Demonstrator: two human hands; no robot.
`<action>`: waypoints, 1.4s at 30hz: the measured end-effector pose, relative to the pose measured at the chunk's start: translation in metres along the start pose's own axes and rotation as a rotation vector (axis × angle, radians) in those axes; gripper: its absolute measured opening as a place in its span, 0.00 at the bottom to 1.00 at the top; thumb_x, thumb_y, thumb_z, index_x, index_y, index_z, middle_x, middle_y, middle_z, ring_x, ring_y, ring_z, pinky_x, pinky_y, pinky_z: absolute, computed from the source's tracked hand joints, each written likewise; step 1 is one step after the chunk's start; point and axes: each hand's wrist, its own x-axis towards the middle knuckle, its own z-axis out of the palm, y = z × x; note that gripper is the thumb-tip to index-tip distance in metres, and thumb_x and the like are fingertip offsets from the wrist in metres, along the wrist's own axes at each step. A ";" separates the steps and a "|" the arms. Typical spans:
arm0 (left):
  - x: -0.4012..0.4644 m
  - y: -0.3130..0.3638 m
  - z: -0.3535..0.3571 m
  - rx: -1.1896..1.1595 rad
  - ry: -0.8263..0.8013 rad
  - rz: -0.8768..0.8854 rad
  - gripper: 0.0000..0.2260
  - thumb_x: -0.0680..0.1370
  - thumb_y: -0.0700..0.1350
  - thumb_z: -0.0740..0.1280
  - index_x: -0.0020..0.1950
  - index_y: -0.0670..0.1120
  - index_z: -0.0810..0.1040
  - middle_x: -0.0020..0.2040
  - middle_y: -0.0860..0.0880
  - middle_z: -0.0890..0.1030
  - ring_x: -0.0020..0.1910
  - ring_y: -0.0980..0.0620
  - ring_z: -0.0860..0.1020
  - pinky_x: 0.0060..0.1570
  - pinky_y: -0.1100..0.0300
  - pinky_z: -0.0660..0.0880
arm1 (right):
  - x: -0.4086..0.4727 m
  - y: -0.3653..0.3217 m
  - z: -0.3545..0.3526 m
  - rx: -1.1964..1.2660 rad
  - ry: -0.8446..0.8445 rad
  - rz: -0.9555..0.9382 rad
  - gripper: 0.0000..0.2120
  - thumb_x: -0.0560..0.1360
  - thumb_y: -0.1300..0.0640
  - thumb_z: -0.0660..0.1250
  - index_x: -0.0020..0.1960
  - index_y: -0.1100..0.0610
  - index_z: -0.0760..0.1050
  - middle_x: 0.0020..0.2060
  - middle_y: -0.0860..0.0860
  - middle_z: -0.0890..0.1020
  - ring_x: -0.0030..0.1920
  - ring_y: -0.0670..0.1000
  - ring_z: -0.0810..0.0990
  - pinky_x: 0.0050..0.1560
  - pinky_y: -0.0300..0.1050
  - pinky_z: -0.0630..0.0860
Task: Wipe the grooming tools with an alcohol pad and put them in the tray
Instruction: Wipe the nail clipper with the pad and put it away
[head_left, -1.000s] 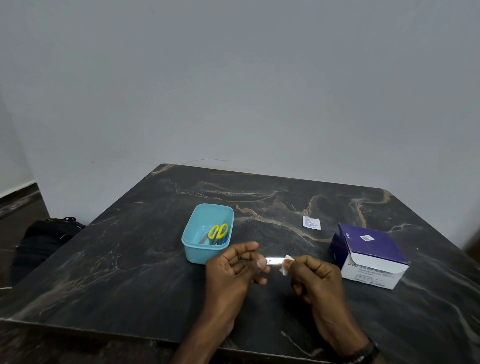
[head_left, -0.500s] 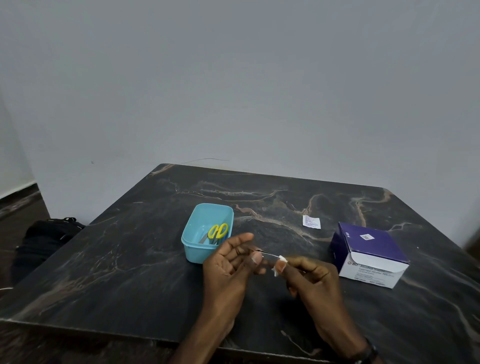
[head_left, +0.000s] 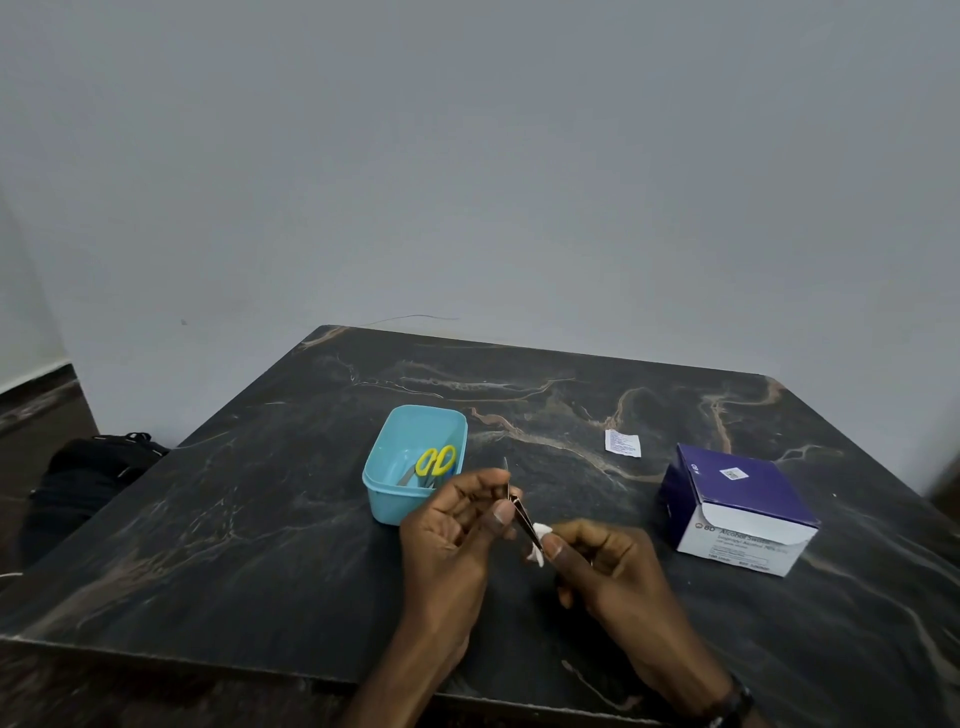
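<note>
The counter (head_left: 260, 519) is showing black stone veined with tan and white. A light blue tray (head_left: 387, 496) is holding yellow-handled scissors (head_left: 435, 461), and the box (head_left: 737, 506) is showing purple over white beside a white wipe (head_left: 540, 531).

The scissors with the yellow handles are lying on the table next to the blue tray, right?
Not quite. The scissors with the yellow handles are lying inside the blue tray, not on the table next to it. The head view shows them within the tray's walls.
</note>
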 end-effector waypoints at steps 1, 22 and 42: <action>0.000 0.000 0.000 0.019 0.030 0.024 0.09 0.71 0.31 0.69 0.47 0.42 0.82 0.42 0.46 0.85 0.40 0.52 0.82 0.39 0.63 0.79 | 0.000 0.000 0.000 -0.002 -0.002 0.012 0.08 0.76 0.64 0.67 0.40 0.65 0.82 0.23 0.47 0.79 0.22 0.43 0.71 0.25 0.29 0.65; -0.002 0.001 -0.001 0.085 -0.085 -0.083 0.08 0.70 0.29 0.71 0.44 0.40 0.82 0.42 0.42 0.86 0.41 0.51 0.83 0.38 0.63 0.78 | 0.000 -0.002 -0.001 0.101 0.117 0.074 0.07 0.73 0.61 0.69 0.42 0.56 0.86 0.28 0.61 0.76 0.27 0.49 0.70 0.25 0.39 0.61; -0.005 0.005 0.000 0.181 -0.132 -0.059 0.10 0.70 0.29 0.71 0.41 0.43 0.85 0.41 0.43 0.86 0.43 0.47 0.85 0.42 0.57 0.80 | -0.003 -0.006 -0.002 0.066 -0.126 0.028 0.11 0.72 0.55 0.69 0.41 0.63 0.84 0.33 0.53 0.84 0.29 0.42 0.74 0.28 0.29 0.67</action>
